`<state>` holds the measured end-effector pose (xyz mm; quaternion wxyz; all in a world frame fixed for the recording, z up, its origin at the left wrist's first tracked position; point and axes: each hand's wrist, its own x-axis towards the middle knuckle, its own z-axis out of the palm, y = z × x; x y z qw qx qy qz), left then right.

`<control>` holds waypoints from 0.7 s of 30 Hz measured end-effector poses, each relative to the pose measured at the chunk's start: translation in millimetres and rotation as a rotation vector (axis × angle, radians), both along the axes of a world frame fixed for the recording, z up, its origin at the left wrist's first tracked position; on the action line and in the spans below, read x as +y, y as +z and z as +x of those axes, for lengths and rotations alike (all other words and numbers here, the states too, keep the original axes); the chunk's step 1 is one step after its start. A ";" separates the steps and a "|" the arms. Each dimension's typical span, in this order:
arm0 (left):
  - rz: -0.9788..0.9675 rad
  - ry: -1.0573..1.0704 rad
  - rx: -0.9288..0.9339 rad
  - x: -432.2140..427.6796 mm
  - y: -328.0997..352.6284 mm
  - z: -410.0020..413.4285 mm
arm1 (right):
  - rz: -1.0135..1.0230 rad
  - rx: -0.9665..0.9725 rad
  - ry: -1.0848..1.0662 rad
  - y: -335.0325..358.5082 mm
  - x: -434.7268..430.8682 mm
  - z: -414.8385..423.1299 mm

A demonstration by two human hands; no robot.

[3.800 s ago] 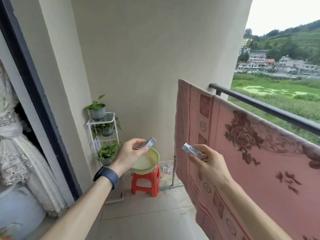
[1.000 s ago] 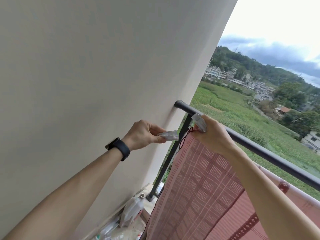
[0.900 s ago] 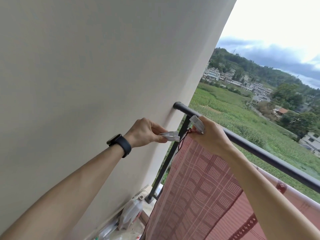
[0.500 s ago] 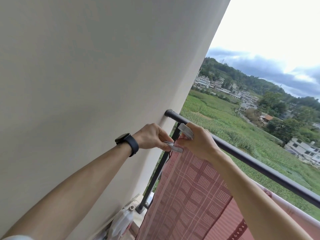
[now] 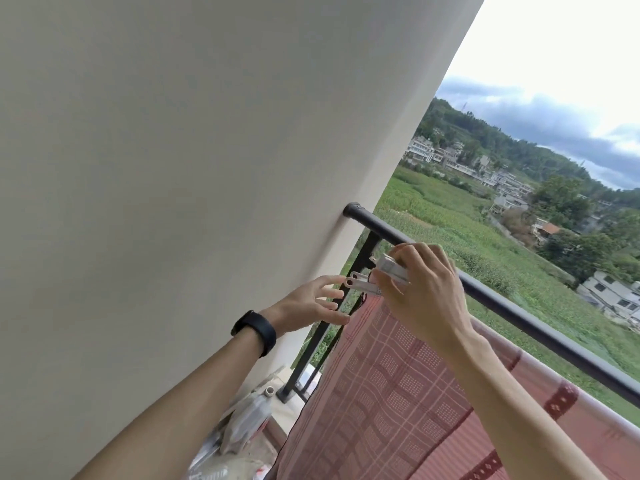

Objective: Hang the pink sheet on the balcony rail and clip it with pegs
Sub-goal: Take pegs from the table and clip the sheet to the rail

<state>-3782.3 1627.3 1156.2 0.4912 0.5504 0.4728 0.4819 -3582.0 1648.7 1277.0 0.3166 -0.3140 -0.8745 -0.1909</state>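
Right hand (image 5: 424, 292) curled tight around two pale ribbed plastic pegs (image 5: 377, 280) at the top corner of the pink sheet (image 5: 388, 386), checked woven cloth draped beside the round black metal rail (image 5: 519, 317). Left hand (image 5: 308, 308) spread, fingers loose, holding nothing, wrist in a black band (image 5: 256, 329).

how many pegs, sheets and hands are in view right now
pale grey plastic pegs: 2, one in the right hand, one at the sheet corner
pink checked fabric sheet: 1
bare hands: 2, left hand and right hand
total: 5
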 end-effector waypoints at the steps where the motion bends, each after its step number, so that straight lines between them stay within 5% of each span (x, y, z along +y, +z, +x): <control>1: -0.047 0.000 -0.024 -3.0 -21.8 4.6 | 0.126 0.021 0.043 -10.2 -8.0 3.6; 4: -0.178 -0.024 -0.028 -6.6 -83.3 21.1 | 0.144 0.027 0.174 -58.4 -31.3 13.7; 12: -0.258 -0.061 0.411 2.7 -203.3 40.3 | -0.705 -0.120 -0.131 -183.1 -53.1 31.5; 17: -0.153 0.121 0.536 0.5 -236.6 43.7 | -0.825 -0.254 -0.216 -212.9 -43.4 35.3; 21: -0.071 0.266 0.509 -14.1 -260.2 62.8 | -0.719 -0.372 -0.245 -234.5 -41.7 33.2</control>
